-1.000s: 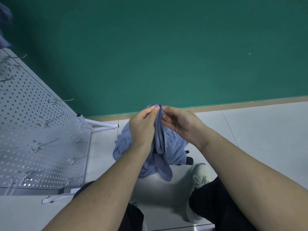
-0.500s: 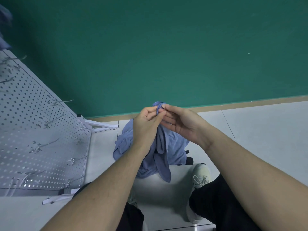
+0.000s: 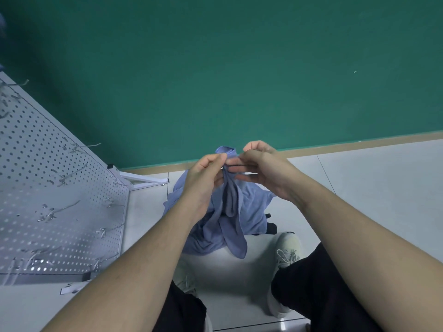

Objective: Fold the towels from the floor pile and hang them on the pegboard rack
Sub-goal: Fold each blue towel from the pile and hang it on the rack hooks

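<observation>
Green wall (image 3: pixel 215 68), pale sneakers (image 3: pixel 286 250)

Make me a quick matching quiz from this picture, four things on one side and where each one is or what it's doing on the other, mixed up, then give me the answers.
Things
1. blue towel
2. pegboard rack
3. left hand
4. white shoe

Descriptions
A. stands at the left, metal hooks sticking out
B. hangs bunched from both hands
C. on the floor, lower right of the towel
D. pinches the towel's top edge, facing the right hand

Pairs: 1-B, 2-A, 3-D, 4-C
</observation>
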`<state>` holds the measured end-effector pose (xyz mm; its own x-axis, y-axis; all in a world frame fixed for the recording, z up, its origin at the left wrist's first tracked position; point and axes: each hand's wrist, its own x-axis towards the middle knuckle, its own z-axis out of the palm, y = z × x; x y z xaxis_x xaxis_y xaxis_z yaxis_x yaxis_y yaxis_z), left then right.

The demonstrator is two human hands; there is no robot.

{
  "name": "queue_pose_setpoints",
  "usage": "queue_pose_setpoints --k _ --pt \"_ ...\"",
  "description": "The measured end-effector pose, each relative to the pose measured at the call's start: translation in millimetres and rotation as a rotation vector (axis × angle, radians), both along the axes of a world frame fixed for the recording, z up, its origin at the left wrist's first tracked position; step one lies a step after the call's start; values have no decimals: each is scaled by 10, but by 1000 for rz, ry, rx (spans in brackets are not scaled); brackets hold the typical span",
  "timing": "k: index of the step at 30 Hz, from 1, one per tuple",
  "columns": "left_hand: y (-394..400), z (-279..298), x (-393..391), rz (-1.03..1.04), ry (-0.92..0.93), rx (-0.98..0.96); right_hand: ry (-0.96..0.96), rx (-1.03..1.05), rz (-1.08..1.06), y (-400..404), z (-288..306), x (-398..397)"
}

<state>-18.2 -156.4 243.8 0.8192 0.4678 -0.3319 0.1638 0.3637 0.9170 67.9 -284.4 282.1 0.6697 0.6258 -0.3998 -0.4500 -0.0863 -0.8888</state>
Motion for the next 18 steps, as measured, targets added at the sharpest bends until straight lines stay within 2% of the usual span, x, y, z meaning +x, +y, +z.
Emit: queue_pose_setpoints --k 2,6,9,12,16,18 --pt "22 25 -12 -41 -17 57 -181 -77 29 -41 -57 45" --pt "44 34 -39 -146 -25 321 -612 -272 226 -127 -171 153" --pt "49 44 -59 -147 -40 362 -848 -387 338 -154 -266 250" --pt "79 47 -78 -144 -72 368 -984 -384 356 -145 -312 291" --pt "130 48 -79 -80 -91 367 -1058 -363 296 -76 -322 316" --pt "165 49 -73 5 -84 369 -1085 -468 335 -75 -336 351"
